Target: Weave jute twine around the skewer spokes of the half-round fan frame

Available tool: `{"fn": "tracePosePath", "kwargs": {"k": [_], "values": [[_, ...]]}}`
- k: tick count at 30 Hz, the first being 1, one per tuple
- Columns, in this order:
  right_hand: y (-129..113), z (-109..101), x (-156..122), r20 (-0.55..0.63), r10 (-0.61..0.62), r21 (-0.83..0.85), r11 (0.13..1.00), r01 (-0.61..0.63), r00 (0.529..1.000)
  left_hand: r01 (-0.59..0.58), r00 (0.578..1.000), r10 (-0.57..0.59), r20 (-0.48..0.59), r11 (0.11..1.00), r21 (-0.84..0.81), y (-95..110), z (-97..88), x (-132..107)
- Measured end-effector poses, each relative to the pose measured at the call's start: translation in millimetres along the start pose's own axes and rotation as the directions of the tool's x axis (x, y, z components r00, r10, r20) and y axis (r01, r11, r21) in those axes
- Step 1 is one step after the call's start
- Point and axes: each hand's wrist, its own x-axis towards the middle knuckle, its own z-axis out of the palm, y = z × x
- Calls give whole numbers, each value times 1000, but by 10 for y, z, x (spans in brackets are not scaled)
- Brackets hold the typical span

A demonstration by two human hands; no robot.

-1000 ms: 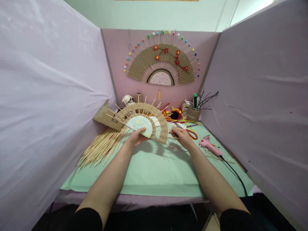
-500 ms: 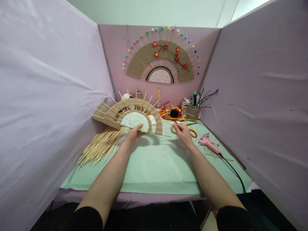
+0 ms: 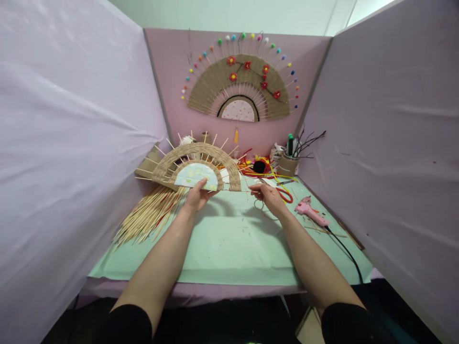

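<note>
My left hand (image 3: 198, 196) grips a half-round woven fan (image 3: 233, 174) by its lower edge, the thumb pressed on the pale blue patterned centre piece (image 3: 191, 176). Thin wooden sticks radiate from the fan past a band of wound brown twine. Off the fan's right end, my right hand (image 3: 268, 197) is closed, its fingertips close to the tip of the lowest stick. It appears to pinch a strand of twine (image 3: 258, 205), which hangs in loops below the fingers. The exact grip point is too small to make out.
Many loose sticks (image 3: 147, 220) lie at the left, near a cardboard piece (image 3: 148, 167). Red-handled scissors (image 3: 286, 195) and a pink glue gun (image 3: 311, 211) with a black cord lie right. A can with pens and twigs (image 3: 288, 165) stands behind. A finished fan (image 3: 204, 93) hangs on the back panel.
My right hand has moved left, closer to the end of the fan's lowest stick. The fan in my left hand has shifted slightly left.
</note>
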Motion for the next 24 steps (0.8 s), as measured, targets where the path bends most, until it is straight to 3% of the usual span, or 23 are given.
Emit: {"fn": "tracePosePath", "kwargs": {"k": [4, 7, 15, 24], "values": [[45, 92, 9, 97, 75, 192, 977, -92, 992, -12, 1000, 11, -14, 996, -87, 37, -14, 15], [81, 168, -5, 120, 90, 226, 967, -116, 989, -15, 1000, 13, -22, 993, -120, 56, -22, 19], [101, 210, -35, 24, -11, -11, 1000, 11, 1000, -26, 1000, 25, -14, 994, -106, 39, -19, 19], [-7, 296, -114, 276, 10, -129, 991, 27, 961, -41, 999, 40, -34, 999, -34, -1, 26, -6]]}}
